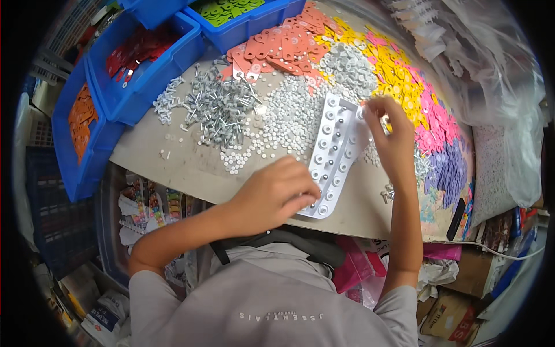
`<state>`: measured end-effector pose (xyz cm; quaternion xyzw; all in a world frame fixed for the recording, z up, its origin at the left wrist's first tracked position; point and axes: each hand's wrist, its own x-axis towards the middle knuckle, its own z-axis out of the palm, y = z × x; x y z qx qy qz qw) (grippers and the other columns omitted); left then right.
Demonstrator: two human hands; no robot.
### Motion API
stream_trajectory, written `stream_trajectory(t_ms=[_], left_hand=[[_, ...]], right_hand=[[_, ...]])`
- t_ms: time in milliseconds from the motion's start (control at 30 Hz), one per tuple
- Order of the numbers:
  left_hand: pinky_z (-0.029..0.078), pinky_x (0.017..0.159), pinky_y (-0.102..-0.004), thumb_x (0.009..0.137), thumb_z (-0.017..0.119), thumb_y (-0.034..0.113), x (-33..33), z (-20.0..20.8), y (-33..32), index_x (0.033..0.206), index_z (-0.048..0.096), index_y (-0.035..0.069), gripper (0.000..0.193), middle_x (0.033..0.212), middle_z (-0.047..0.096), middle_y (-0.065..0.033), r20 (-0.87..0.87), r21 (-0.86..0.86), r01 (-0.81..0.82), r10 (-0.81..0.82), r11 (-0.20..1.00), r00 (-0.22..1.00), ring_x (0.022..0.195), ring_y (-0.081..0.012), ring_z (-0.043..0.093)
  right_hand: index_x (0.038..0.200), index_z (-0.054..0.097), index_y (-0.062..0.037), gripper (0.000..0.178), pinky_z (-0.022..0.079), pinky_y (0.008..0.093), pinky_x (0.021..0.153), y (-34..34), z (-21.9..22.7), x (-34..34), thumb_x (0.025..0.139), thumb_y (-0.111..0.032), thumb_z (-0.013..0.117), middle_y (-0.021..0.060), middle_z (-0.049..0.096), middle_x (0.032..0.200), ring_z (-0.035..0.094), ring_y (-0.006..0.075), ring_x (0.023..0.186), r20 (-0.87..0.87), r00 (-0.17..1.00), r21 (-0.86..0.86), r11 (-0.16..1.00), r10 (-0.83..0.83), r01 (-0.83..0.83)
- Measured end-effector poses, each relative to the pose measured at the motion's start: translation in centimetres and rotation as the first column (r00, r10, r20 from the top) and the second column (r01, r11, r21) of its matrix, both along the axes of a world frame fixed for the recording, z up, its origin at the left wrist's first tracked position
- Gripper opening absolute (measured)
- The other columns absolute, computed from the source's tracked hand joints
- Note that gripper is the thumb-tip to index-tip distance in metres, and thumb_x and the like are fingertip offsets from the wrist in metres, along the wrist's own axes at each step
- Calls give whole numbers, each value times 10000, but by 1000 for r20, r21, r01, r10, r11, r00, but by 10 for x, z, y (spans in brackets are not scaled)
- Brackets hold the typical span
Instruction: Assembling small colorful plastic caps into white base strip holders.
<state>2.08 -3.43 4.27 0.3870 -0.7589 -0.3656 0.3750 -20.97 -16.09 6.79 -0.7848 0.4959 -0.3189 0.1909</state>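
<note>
1. Left hand (pixel 272 194) fingers press together on the near end of the white tray (pixel 334 151).
2. Right hand (pixel 388 136) fingers pinch the tray's far edge.
3. Metal screws (pixel 222 110) lie on the worktop (pixel 173 156), well left of both hands' fingers.

Grey short-sleeved T-shirt, sleeves ending above the elbows, small pale lettering printed across the chest. Dark strap or collar band crossing just below the neckline. Bare forearms, bare left hand (pixel 276 194) and right hand (pixel 388 139); no gloves, rings or watch visible.
</note>
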Motion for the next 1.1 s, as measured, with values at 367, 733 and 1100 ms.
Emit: stream_trajectory(t_ms=[367, 733, 1100], left_hand=[[498, 710, -384, 838, 734, 59, -15, -22, 34, 936, 685, 56, 110, 892, 641, -63, -14, 110, -148, 150, 983, 989, 851, -273, 620], [456, 609, -356, 742, 820, 82, -15, -33, 35, 923, 720, 69, 208, 809, 616, -27, 78, -347, -198, 239, 917, 968, 721, -239, 579], [464, 603, -356, 716, 809, -4, -14, -38, 35, 876, 720, 56, 193, 787, 634, -37, -217, -98, -387, 360, 917, 907, 698, -244, 583]], right_hand=[[869, 666, -16, 110, 456, 361, 850, 138, 0, -8, 783, 37, 708, 91, 664, 907, 600, 274, 901, 134, 978, 371, 906, 163, -202], [920, 674, -19, 202, 468, 385, 761, 158, -36, -5, 751, 47, 764, 105, 603, 899, 572, 308, 870, 59, 993, 129, 986, 99, -106], [938, 717, -17, 223, 491, 397, 746, 158, -47, -8, 731, 34, 783, 111, 598, 902, 581, 306, 856, -15, 990, -65, 987, 143, -144]])
